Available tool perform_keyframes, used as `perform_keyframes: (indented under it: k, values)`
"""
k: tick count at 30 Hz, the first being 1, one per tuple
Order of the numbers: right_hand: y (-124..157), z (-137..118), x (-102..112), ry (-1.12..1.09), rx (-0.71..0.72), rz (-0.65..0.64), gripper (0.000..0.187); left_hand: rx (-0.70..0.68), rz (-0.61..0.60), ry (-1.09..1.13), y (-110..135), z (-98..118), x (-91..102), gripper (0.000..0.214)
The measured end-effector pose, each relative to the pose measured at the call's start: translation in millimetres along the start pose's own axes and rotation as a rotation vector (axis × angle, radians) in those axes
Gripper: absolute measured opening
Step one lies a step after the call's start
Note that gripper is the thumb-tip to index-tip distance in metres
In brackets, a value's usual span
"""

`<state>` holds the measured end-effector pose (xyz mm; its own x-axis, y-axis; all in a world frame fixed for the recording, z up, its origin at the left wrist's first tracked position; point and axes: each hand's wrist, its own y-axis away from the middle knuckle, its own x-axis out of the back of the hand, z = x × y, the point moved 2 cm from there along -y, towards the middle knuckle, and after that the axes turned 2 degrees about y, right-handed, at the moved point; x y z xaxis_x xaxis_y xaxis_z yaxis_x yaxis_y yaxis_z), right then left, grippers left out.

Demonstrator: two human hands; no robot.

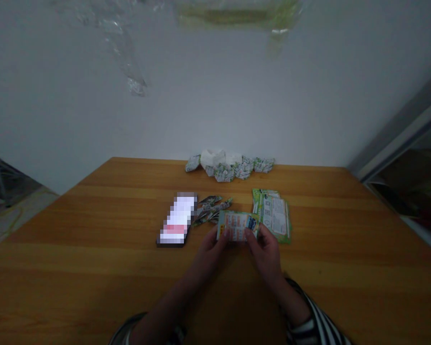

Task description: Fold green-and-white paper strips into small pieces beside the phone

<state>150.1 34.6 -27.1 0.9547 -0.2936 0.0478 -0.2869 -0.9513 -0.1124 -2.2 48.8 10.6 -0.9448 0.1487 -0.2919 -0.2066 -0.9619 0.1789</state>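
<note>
A small printed paper card (237, 225), light with rows of coloured text and a blue patch at its right end, is held up above the table between both hands. My left hand (212, 244) pinches its left end, thumb on the near face. At the right end, my right hand (266, 249) grips it the same way. Behind the card lie several folded or twisted strips of printed paper (210, 208). Beside my right hand rests a stack of green-edged printed leaflets (275, 215), partly covered by the card and hand.
On the left lies a phone (177, 219) with a lit, blurred screen. Crumpled printed and white papers (224, 167) sit along the back of the wooden table (93, 230), against a pale wall (215, 105). Clear and yellowish tape clings to the wall.
</note>
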Motion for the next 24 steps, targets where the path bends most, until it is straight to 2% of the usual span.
perform_keyframes:
  k: [10, 17, 24]
  values:
    - [-0.3, -5.1, -3.3, -0.053, 0.015, 0.003, 0.032, -0.003, -0.022, -0.099, -2.3, -2.8, 2.4, 0.047]
    - [-0.9, -2.8, -2.7, -0.045, -0.015, -0.010, 0.032, -0.001, -0.026, -0.127, -2.1, -2.9, 4.8, 0.045]
    - [-1.1, -2.3, -4.1, -0.040, -0.025, -0.042, 0.031, -0.051, -0.042, -0.162, -4.5, -4.9, 4.7, 0.047]
